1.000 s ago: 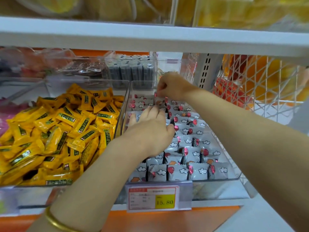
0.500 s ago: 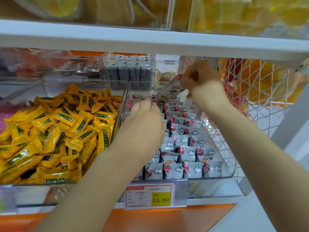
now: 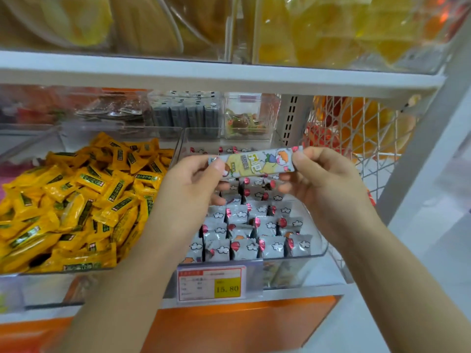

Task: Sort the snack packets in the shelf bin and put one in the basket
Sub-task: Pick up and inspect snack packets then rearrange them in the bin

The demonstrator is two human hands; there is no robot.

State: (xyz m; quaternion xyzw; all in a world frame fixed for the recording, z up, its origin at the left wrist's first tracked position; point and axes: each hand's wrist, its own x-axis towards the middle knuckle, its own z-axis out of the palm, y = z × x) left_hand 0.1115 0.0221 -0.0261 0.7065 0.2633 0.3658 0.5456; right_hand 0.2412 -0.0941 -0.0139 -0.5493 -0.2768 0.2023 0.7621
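A long grey snack packet with a cartoon print is held level above the clear shelf bin. My left hand pinches its left end and my right hand pinches its right end. Below it, the bin holds several grey packets with clouds and red balloons, standing in rows. A white wire basket sits to the right of the bin, partly behind the shelf post.
To the left a clear bin is heaped with yellow packets. A price tag reading 15.80 hangs on the bin's front. Smaller clear boxes stand at the back. A white shelf board runs close above.
My right hand lifted one packet out of the back of the bin and brought it forward. My left hand left the rows and took the packet's other end.
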